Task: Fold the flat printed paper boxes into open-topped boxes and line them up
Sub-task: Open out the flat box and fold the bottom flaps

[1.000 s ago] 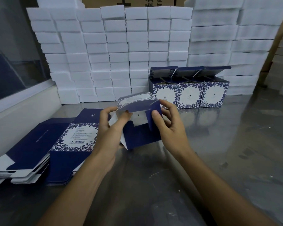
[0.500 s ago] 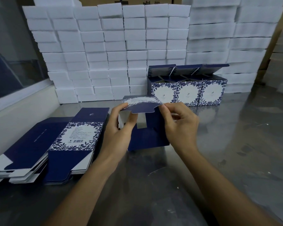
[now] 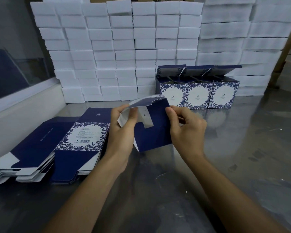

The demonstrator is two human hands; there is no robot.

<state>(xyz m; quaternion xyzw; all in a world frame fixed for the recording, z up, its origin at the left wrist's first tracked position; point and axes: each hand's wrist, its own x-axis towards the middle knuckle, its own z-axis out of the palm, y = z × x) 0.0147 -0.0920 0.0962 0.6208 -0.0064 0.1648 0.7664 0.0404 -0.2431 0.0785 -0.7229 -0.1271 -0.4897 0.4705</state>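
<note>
So compared with a second ago, the half-folded box (image 3: pixel 151 126) stands more squarely between the hands, its navy side panel now facing the camera instead of showing that skewed open corner. The right hand (image 3: pixel 186 130) has slid from cupping the side up to the top right corner, and the printed end flap (image 3: pixel 146 101) now sits flatter over the top end. My read: the tube is popped into shape and the end flaps are being tucked, so this one is close to joining the others (not there yet, though).

The left hand (image 3: pixel 123 130) pinches a white inner flap (image 3: pixel 124 118), thumb on the near face and fingers behind it, wrist low over the steel table (image 3: pixel 242 165). The right hand pinches the box's upper right edge with thumb and forefinger, its other fingers curled.

Just left of the left hand lie the stacks of flat boxes (image 3: pixel 57 148). Beyond the right hand's knuckles stand three finished boxes (image 3: pixel 198 95) in a row, touching.
</note>
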